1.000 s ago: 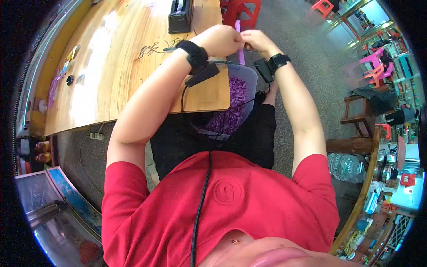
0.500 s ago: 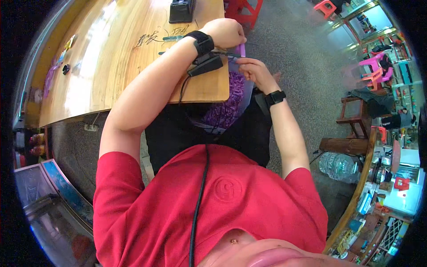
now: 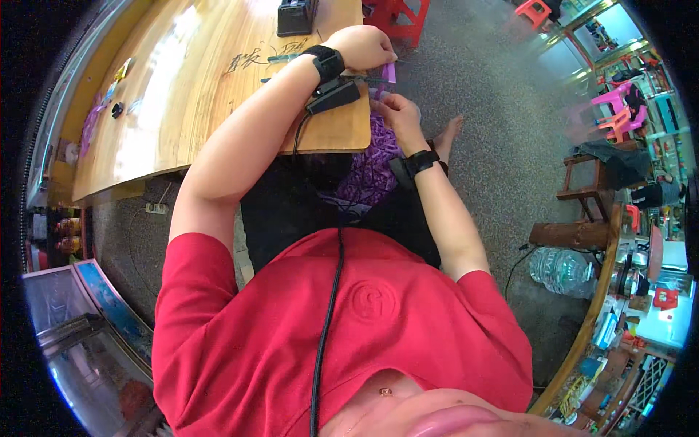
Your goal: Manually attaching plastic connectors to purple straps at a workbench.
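Note:
My left hand (image 3: 364,48) is over the table's right edge, its thumb and fingers pinched on a purple strip (image 3: 389,73) that hangs down beside the edge. Just below it, my right hand (image 3: 402,120) is closed, fingertips by the table corner where more purple shows. Whatever it pinches is too small to make out. A heap of purple strips (image 3: 375,162) lies under the table corner, over my lap, in what looks like a pale clear bag. Both wrists wear black straps. A black wedge-shaped device (image 3: 333,97) with a cable sits under my left wrist.
The wooden table (image 3: 182,109) bears handwriting, thin dark-green tools (image 3: 282,58) and a black box-shaped holder (image 3: 295,17). A red stool (image 3: 397,22) stands beyond. On the right are a wooden stool (image 3: 586,182), a large clear bottle (image 3: 561,271) and a cluttered counter. A bare foot (image 3: 449,133) shows on the floor.
My right hand has moved left, closer to the table corner and the strips. My left hand has shifted slightly up, and the purple strip now hangs free below its fingers.

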Demonstrator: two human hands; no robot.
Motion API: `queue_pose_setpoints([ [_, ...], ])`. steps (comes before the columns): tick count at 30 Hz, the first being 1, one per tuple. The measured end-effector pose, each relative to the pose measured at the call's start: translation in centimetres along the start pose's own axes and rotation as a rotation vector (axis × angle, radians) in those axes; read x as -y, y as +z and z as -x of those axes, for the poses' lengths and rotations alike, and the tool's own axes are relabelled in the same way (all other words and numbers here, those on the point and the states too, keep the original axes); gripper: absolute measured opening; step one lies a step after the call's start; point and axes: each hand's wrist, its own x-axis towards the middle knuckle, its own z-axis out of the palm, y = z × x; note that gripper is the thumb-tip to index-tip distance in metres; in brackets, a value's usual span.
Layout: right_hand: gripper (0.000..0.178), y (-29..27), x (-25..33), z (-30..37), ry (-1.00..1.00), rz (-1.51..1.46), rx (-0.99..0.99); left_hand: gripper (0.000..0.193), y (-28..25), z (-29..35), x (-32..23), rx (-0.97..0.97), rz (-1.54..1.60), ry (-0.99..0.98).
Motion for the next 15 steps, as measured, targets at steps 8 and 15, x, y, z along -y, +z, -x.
queue_pose_setpoints([
  [8,0.028,1.7,-3.5,-1.4,-0.181,-0.097,-0.128,0.032,0.2,0.3,0.0,-0.067,0.007,0.031],
  [15,0.035,3.0,-7.1,-3.9,-0.287,0.194,-0.366,0.032,0.0,0.3,-0.8,-0.067,0.018,0.038],
])
